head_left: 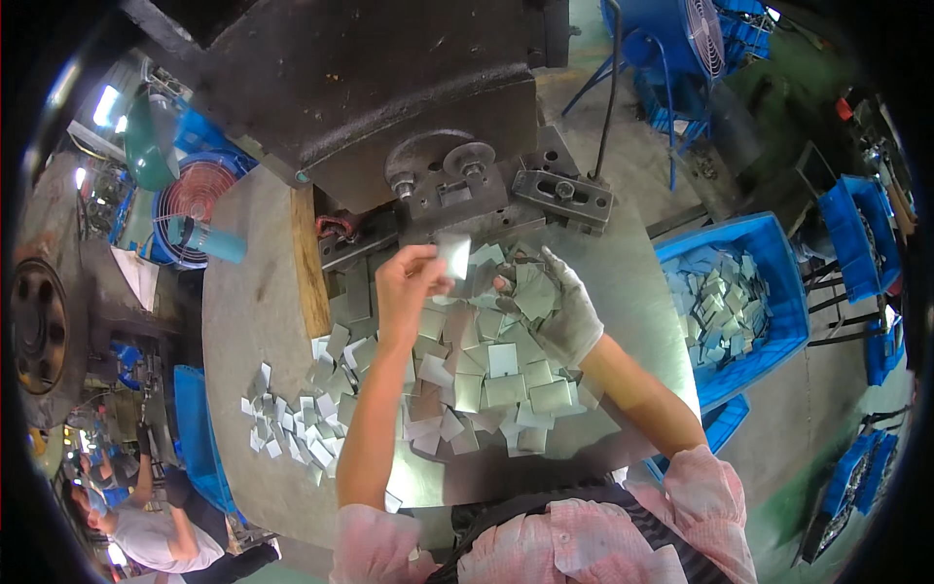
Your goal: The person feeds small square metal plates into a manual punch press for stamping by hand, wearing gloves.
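My bare left hand (409,282) pinches one small square metal plate (453,255) and holds it up close to the die of the dark press machine (389,88). My right hand (562,310), in a white glove, grips a fanned bunch of the same plates (530,290) just to the right of it. Below both hands a loose heap of shiny square plates (486,389) covers the metal worktable (253,321), spreading to its left edge.
A blue crate (778,273) holding several plates stands at the right of the table. More blue crates sit farther right and at the lower left. A blue fan stands behind the press, another fan at left. Another person (146,530) works at the lower left.
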A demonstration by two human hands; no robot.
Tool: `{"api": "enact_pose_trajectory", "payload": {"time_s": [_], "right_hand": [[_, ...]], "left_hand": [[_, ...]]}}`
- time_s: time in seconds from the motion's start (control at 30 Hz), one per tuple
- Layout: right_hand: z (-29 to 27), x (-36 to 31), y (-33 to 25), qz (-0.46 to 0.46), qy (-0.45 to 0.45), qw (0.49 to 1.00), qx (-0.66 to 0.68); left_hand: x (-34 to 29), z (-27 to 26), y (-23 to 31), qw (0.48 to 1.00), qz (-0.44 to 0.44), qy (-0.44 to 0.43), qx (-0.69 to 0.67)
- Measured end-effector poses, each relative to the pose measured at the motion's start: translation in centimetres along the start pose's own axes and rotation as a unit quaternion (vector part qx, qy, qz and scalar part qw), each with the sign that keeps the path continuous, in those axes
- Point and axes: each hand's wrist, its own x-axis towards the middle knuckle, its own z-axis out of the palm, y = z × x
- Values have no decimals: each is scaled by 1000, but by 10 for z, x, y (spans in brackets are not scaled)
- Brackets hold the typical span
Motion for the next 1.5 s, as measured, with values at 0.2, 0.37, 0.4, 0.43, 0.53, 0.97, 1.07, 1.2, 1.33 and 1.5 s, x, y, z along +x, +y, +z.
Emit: {"api": "enact_pose_trajectory", "payload": {"time_s": [0.2,0.37,0.4,0.43,0.53,0.97,1.07,1.2,1.33,1.5], "right_hand": [[2,0,2,-2,-45,999,22],[1,1,2,-14,-34,999,11],[1,1,2,-17,-33,999,11],[1,0,2,-16,-29,999,11],[0,-1,2,-13,-24,1000,11],[1,0,2,-12,-40,999,1],[5,1,2,-10,-35,999,-8],[11,10,8,-53,-47,996,-49],[10,10,3,-88,-135,967,-195],[1,-3,-10,4,-82,997,11]], "left_hand": [[38,33,-6,936,-10,97,-338],[61,51,-10,895,-7,192,-403],[64,54,-10,887,-10,212,-410],[66,56,-9,881,-7,219,-420],[68,58,-7,878,-19,241,-414],[64,60,-4,878,-9,233,-419],[51,54,1,918,12,171,-358],[11,24,-6,997,68,24,-5],[-1,19,-20,891,107,77,434],[-2,19,-31,857,165,46,485]]}}
